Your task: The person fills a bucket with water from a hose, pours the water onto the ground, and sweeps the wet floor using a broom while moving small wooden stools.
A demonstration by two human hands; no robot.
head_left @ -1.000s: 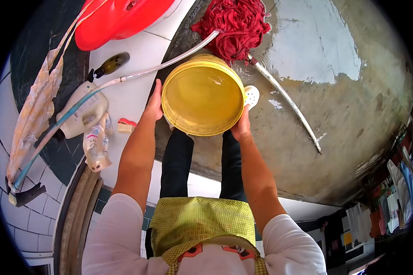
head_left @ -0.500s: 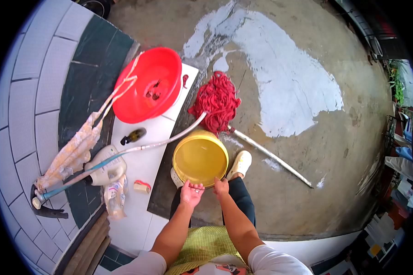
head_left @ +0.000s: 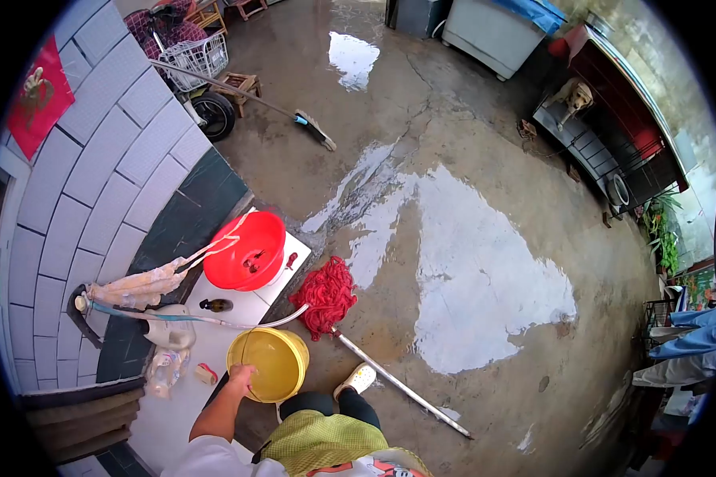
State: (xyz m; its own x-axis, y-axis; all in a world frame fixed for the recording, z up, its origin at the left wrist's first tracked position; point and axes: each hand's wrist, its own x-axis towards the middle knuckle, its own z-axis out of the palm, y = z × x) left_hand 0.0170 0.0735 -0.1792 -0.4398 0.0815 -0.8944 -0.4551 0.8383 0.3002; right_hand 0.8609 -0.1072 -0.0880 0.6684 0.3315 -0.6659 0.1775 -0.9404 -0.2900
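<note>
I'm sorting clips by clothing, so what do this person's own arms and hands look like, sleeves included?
The left hand is bare, without a glove, and the left forearm is uncovered. A short white sleeve covers the upper arm. Whether a ring is worn is too small to tell. The right hand and forearm are out of view.

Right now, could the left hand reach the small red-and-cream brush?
Probably yes: the brush lies close by, nothing visible between, though the left hand appears busy holding the yellow plastic bucket.
</note>
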